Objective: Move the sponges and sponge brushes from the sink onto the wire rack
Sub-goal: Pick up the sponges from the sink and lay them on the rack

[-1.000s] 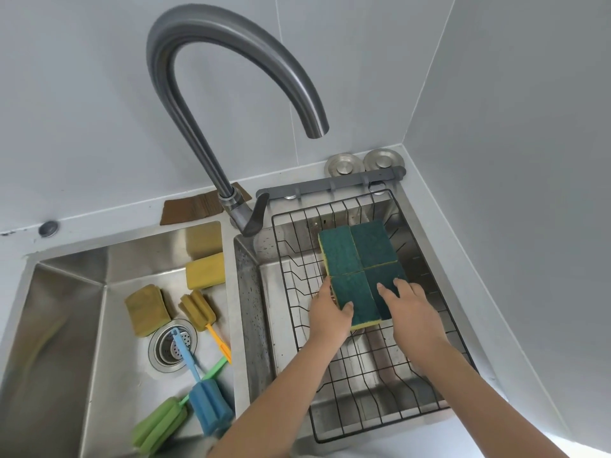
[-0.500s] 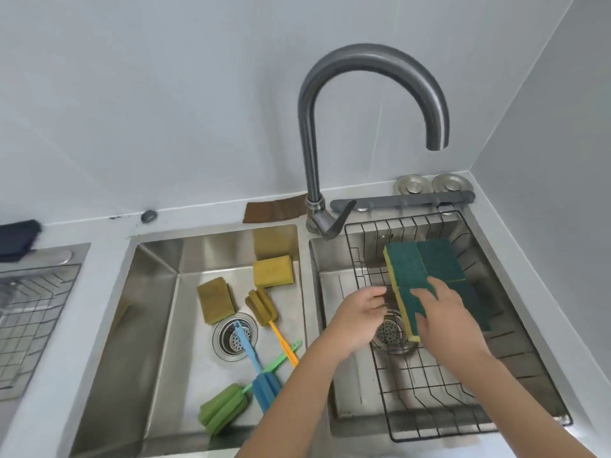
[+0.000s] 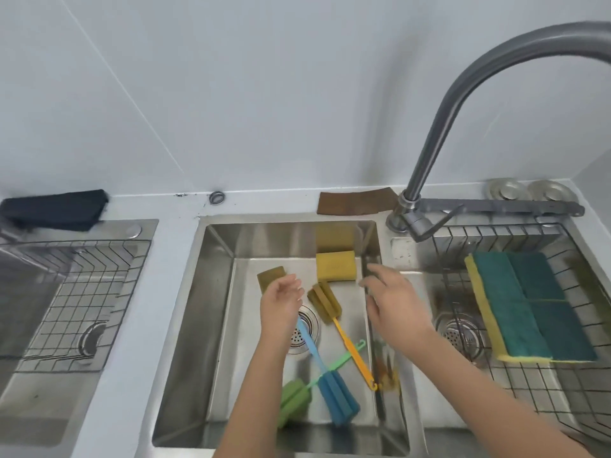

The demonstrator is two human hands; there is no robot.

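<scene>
In the middle sink (image 3: 218, 292) lie a yellow sponge (image 3: 335, 266), a brownish sponge (image 3: 269, 276) and three sponge brushes: brown-headed with an orange handle (image 3: 325, 302), blue (image 3: 337, 396) and green (image 3: 294, 401). Green-and-yellow sponges (image 3: 529, 305) rest on the wire rack (image 3: 529, 388) over the right basin. My left hand (image 3: 281, 305) hovers open above the drain, partly covering the brownish sponge. My right hand (image 3: 393, 300) is open over the sink's right wall, near the yellow sponge. Neither hand holds anything.
A curved grey faucet (image 3: 439, 127) rises between the middle and right basins. A brown cloth (image 3: 357, 201) lies behind the sink. Another wire rack (image 3: 79, 292) sits in the left basin, with a dark cloth (image 3: 54, 209) behind it. Two round metal caps (image 3: 529, 190) sit at the back right.
Both hands let go of the green-and-yellow sponges, which now lie on the right rack, and moved left over the middle sink. The view swung left.
</scene>
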